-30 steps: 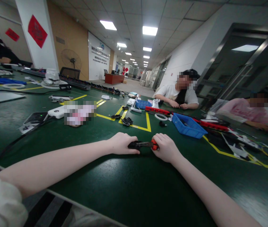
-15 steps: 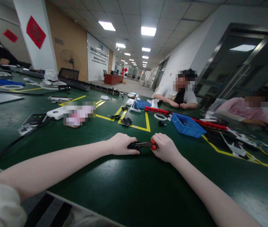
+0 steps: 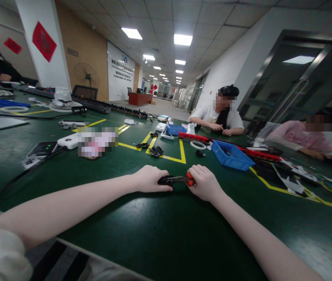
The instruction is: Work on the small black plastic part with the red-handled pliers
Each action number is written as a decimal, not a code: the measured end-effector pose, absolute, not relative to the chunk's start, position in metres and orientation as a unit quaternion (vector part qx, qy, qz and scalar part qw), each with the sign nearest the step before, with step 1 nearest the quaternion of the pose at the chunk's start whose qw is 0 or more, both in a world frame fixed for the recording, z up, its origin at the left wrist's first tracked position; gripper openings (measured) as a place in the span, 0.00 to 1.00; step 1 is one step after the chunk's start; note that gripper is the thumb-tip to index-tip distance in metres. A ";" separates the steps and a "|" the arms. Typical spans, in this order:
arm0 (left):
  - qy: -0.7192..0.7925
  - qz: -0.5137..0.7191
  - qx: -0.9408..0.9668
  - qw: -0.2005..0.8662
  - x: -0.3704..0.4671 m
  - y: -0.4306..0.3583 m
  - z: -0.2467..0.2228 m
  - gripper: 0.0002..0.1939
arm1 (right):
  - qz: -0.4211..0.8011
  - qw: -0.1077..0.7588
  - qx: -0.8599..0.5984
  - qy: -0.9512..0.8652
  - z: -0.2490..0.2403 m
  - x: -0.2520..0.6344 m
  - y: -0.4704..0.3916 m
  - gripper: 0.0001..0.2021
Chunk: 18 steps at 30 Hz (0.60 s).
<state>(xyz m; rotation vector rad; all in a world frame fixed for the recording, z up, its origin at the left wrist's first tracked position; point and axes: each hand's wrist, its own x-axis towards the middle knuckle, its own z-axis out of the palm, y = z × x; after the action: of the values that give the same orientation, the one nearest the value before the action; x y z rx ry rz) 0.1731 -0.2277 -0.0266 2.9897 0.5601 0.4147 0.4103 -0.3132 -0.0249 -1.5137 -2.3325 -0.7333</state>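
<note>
My left hand (image 3: 153, 179) is closed on a small black part (image 3: 165, 180), its thumb below and fingers above. My right hand (image 3: 203, 181) grips the red handles of the pliers (image 3: 189, 179). Their metal jaws point left and meet the black part between my two hands. Just beyond my hands, several black pieces (image 3: 156, 151) lie by the yellow tape lines on the green table (image 3: 154, 226). A small dark object (image 3: 200, 153) sits past my right hand.
A blue bin (image 3: 231, 155) stands at the right, near a white ring (image 3: 197, 145) and red strips (image 3: 193, 136). At the left are a phone (image 3: 98, 142), a white device (image 3: 68, 141) and a black cable. Other people sit across and at the far left.
My hands, the pliers and the black part have hardly moved. Across the table, the person in white has shifted their head and hands slightly, and the person in pink has moved their arms.
</note>
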 end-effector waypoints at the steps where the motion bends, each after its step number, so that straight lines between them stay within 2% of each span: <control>1: 0.182 0.135 0.973 0.037 0.173 -0.227 -0.027 0.23 | -0.256 0.132 -0.522 -0.803 -0.025 0.410 -0.313 0.05; 18: 0.193 0.131 0.970 0.070 0.173 -0.229 -0.023 0.23 | -0.310 0.134 -0.521 -0.784 -0.026 0.409 -0.315 0.05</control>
<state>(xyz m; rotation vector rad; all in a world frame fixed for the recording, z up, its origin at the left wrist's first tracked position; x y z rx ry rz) 0.1727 -0.2295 -0.0227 2.9186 0.5812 0.3938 0.4093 -0.3154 -0.0260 -1.5095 -2.2731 -0.9000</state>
